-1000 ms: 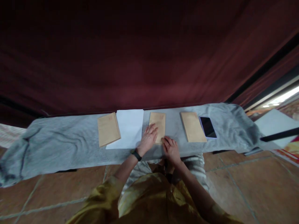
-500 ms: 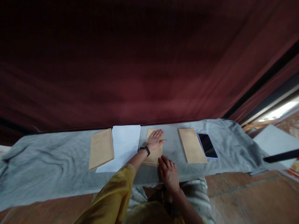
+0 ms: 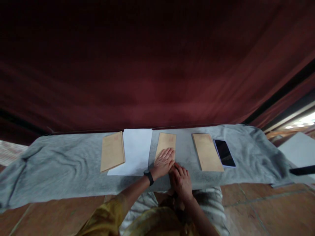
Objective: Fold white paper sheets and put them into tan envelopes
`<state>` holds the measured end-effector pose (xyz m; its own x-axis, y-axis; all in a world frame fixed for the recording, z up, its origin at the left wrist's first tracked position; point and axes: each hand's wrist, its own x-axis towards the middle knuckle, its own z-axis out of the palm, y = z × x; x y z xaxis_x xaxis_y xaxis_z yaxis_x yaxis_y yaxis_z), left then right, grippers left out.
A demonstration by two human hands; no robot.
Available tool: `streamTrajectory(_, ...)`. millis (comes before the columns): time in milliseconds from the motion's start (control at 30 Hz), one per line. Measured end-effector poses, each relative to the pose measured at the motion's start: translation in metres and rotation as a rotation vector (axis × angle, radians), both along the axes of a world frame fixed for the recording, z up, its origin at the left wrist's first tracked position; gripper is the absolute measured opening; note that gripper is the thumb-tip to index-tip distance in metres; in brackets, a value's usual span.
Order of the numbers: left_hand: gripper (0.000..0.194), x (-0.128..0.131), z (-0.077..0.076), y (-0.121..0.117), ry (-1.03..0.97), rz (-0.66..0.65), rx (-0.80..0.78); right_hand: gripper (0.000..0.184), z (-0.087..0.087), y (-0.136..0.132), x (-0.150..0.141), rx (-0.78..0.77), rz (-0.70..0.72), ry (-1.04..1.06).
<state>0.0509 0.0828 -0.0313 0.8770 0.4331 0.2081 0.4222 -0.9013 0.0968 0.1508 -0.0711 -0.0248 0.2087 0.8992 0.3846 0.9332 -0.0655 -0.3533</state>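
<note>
A brown paper envelope [image 3: 167, 140] lies flat on the grey cloth in front of me. My left hand [image 3: 164, 161], with a dark watch on the wrist, rests flat on its lower part, fingers stretched out. My right hand [image 3: 181, 180] lies beside the envelope's lower right corner, its fingers loosely bent and a little apart, close against the left hand. The two hands cover the envelope's lower end. To the left, more brown envelopes [image 3: 112, 151] lie partly over a white paper sheet [image 3: 139, 149]. Further brown envelopes [image 3: 208, 152] lie to the right.
A phone [image 3: 224, 153] with a dark screen and a pale purple edge lies beside the right-hand envelopes. The grey cloth [image 3: 66, 167] covers a long narrow surface. Behind it hangs a dark red curtain [image 3: 147, 88]. A tiled floor [image 3: 246, 203] shows in front.
My left hand has slid down the envelope toward me, uncovering its upper part, and now meets my right hand. The whole view has shifted slightly.
</note>
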Motion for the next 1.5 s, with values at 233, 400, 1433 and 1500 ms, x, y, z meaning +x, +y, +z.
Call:
streamTrajectory(233,0.047,-0.002,0.011,0.003,-0.150,0.363,-0.144,0.036,0.004,-0.002,0.000,-0.015,0.021,0.024)
streamTrajectory(400,0.046,-0.003,0.034,0.022,-0.173,0.590,-0.225,0.033,0.003,-0.001,-0.001,0.010,-0.003,0.043)
streamTrajectory(1433,0.057,0.037,0.011,0.048,0.019,-0.047,-0.142,0.040,-0.007,-0.005,0.009,0.079,0.072,0.063)
streamTrajectory(1500,0.057,0.032,0.012,0.045,0.022,-0.099,-0.137,0.039,-0.007,-0.005,0.009,0.085,0.076,0.067)
